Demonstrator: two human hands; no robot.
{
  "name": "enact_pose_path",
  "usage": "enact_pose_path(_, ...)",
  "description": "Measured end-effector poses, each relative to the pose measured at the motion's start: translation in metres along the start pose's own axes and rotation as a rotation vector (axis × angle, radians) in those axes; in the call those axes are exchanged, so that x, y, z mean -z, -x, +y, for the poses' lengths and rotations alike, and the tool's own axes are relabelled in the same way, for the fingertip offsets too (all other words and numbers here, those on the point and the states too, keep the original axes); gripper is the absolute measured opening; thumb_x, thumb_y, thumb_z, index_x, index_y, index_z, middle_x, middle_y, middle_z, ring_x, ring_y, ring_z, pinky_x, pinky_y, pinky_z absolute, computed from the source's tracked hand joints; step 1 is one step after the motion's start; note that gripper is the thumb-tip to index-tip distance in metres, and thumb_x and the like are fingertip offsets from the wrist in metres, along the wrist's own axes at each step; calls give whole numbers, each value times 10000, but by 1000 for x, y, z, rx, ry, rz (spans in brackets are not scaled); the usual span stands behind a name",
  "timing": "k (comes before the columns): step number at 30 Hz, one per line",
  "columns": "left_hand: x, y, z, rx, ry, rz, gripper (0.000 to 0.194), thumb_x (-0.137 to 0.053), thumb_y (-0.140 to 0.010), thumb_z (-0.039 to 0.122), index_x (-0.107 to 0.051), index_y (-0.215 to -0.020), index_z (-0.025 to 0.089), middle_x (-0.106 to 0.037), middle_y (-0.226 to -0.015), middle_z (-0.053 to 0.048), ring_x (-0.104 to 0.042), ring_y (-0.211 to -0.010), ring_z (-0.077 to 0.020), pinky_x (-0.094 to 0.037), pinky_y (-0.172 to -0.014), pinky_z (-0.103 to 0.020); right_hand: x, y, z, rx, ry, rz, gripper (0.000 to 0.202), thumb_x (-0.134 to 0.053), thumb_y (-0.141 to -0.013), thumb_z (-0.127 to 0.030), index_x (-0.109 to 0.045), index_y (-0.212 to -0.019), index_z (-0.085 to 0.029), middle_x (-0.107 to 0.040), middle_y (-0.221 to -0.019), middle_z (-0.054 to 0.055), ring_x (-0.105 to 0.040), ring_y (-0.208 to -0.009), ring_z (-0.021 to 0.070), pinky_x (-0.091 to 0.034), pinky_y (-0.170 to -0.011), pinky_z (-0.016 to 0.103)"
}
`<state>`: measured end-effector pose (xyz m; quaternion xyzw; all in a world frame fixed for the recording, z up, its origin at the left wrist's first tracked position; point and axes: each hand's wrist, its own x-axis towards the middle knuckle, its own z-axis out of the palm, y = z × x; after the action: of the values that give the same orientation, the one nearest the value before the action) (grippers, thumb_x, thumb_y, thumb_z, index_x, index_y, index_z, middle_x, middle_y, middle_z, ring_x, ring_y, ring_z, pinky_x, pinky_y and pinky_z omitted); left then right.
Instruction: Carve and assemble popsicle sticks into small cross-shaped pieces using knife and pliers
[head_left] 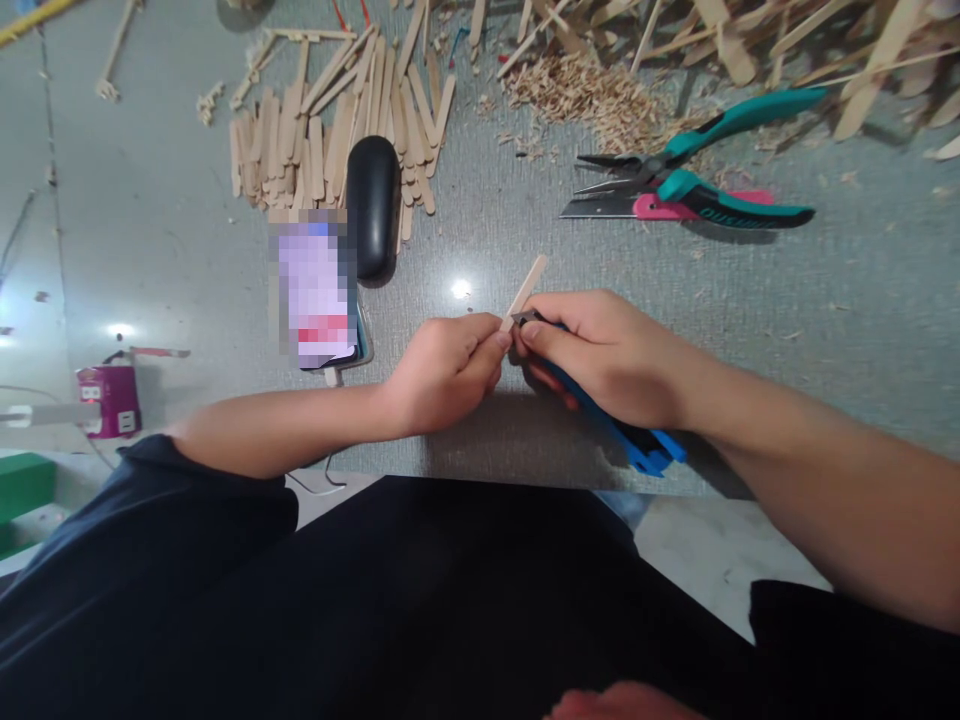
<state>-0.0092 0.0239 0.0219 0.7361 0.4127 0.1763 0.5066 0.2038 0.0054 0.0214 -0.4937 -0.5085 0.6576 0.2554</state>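
Both hands meet over the near part of the bench, seen from the head. Left hand pinches the near end of a thin wooden stick, and the stick's other end pokes out free, far and to the right. Right hand is wrapped around a blue knife, with its small blade right by the stick, close to the left thumb. I cannot tell if the blade touches the wood.

That thumb is the big worry. If the knife slips, maybe from a hard push, it could nick the thumb. The stick is thin, so too deep a bite could snap it, and a loose pinch could let it twist.

On the far right, pliers lie across a pink knife, beside a heap of shavings. A bare blade there could cut someone reaching for the pliers without looking.
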Motion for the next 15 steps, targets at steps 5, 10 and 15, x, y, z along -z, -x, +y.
enact_pose_path(5,0,-1,0,37,50,-8,424,-505,-1141,280,-548,-721,236,-621,-630,20,-570,-621,-120,-427,-627,-287,2,-1,-5,-16,-35,-24,449,-736,-1142,-413,-609,-741,-257,-596,-563,-17,-540,-444,133,-413,-456,310)
enact_pose_path(10,-2,-2,-3,51,139,8,391,-503,-1159,314,-576,-783,236,-632,-642,22,-562,-607,-120,-444,-631,-295,4,-2,-6,-12,-117,-48,430,-700,-1161,-349,-618,-752,-248,-605,-556,-20,-558,-458,130,-440,-476,294)
enact_pose_path(15,-3,-1,-3,49,121,18,370,-498,-1154,302,-594,-804,231,-640,-643,28,-568,-605,-114,-449,-648,-298,1,-1,-8,-23,-115,-4,395,-600,-1148,-187,-619,-757,-246,-621,-562,-24,-575,-453,129,-440,-472,286)
